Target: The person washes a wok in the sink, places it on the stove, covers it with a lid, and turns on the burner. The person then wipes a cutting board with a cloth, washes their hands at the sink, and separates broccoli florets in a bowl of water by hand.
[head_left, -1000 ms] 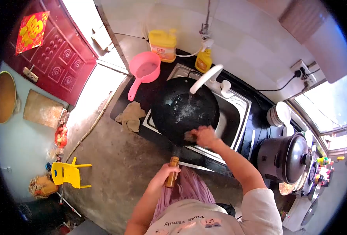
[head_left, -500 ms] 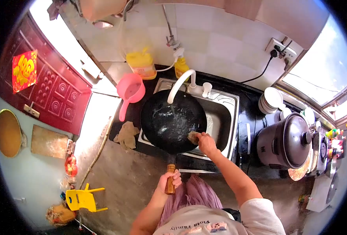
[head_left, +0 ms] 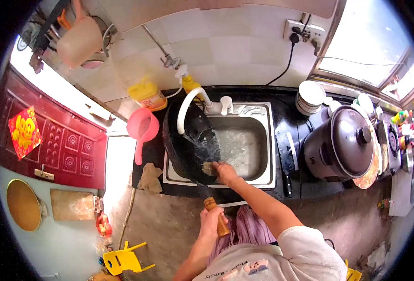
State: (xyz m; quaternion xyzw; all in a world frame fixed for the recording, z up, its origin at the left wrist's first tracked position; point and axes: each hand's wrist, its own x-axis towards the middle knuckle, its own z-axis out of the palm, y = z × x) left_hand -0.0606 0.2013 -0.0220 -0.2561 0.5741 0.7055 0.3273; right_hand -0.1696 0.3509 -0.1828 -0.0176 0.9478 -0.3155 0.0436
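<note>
A black wok [head_left: 181,143] is tilted over the left side of the steel sink [head_left: 271,154], its right rim low toward the basin. My left hand [head_left: 210,221] is wrapped round the wok's wooden handle [head_left: 222,228]. Pinched in my right hand [head_left: 226,173] is a brownish scouring pad [head_left: 210,168], at the wok's inner surface near the lower right rim. From the curved white faucet [head_left: 184,110] water falls into the wok. Shallow, cloudy water with foam shows in the basin.
A pink dipper [head_left: 143,127] and a tan cloth [head_left: 150,178] lie left of the sink. Yellow bottles stand behind. To the right are a knife [head_left: 289,180], stacked white bowls [head_left: 311,96] and a large dark lidded cooker [head_left: 335,145]. A yellow chair [head_left: 123,261] stands on the floor.
The wok has gone from lying nearly level to steeply tilted, uncovering more of the basin. My right hand and the scouring pad have moved with it. The head view has shifted.
</note>
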